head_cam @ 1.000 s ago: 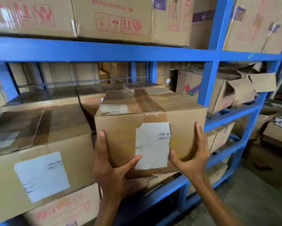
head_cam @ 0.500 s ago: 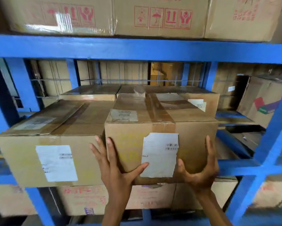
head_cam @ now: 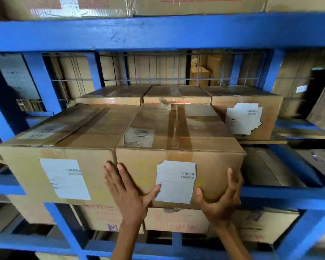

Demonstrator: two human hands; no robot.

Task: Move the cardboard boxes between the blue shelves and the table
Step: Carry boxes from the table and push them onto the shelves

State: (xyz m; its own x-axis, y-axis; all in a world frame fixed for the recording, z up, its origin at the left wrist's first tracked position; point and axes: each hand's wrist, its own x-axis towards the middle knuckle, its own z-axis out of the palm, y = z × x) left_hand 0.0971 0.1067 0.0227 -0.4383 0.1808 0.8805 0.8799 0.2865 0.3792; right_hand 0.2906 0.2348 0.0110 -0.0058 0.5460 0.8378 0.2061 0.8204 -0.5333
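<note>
Blue shelves (head_cam: 157,32) stocked with cardboard boxes; one box in hand.

We note the taped cardboard box (head_cam: 178,147) on the middle tier, touching a neighbouring box (head_cam: 60,147) on its left, three more boxes behind. Our left hand (head_cam: 128,192) lies flat on its front face, fingers spread, thumb on the white label (head_cam: 175,182). Our right hand (head_cam: 223,197) grasps its lower right corner.

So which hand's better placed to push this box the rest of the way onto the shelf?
Left hand: its palm lies flat on the box front. The right hand only cups the lower corner.
</note>
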